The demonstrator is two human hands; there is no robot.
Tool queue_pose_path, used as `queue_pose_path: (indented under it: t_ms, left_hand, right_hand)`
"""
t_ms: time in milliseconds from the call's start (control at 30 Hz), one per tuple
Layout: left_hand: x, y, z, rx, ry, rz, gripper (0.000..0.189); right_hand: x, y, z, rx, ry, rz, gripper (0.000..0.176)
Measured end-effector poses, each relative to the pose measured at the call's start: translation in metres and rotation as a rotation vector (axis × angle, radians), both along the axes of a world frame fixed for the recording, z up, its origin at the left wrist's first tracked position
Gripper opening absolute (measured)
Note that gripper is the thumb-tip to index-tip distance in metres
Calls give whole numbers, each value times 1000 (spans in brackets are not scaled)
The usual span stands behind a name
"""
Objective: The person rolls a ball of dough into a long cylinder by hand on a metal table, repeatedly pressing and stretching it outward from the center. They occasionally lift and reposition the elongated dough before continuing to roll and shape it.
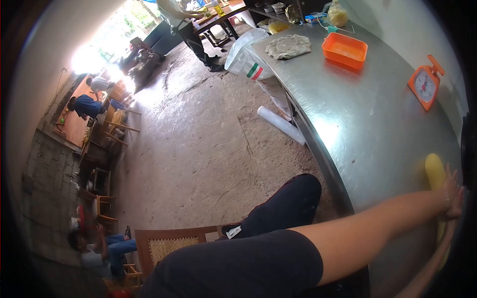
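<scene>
Head view, tilted hard and looking mostly across the room: the left hand (453, 194) lies on a smooth, elongated yellow lump (434, 171) at the right end of the steel worktop (377, 129), close to the frame's edge. Its fingers (451, 175) are spread wide and laid flat over the lump, pressing on it and not gripping. The right forearm (430, 264) comes up from the lower right toward the same lump, but the right hand itself is lost at the rim of the picture, so I cannot tell how its fingers stand.

Judging from this, the work is pressing or rolling the lump on the steel. It would go best with the palm kept flat, the weight even along the lump's length, and the eyes brought back to it, since it sits at the very margin of sight.

Farther along the worktop, well apart from the hands, stand an orange scale (425, 84), an orange tray (344, 49) and a folded cloth (288, 46). A white sack (246, 62) leans at the worktop's far left corner, and a wooden chair (174, 246) stands on the near floor.
</scene>
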State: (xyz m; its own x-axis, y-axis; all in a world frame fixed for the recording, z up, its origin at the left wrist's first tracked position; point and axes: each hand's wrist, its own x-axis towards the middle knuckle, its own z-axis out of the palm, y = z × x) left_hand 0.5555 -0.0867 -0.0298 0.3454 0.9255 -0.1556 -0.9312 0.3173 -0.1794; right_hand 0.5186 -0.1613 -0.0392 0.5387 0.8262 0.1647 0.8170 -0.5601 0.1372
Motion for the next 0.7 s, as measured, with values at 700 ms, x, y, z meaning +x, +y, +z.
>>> queue_pose_path:
  t_ms: [700]
  left_hand:
    - [96,39,-48,154,273,268,94]
  right_hand:
    - [-4,50,16,-43,77,-54,70]
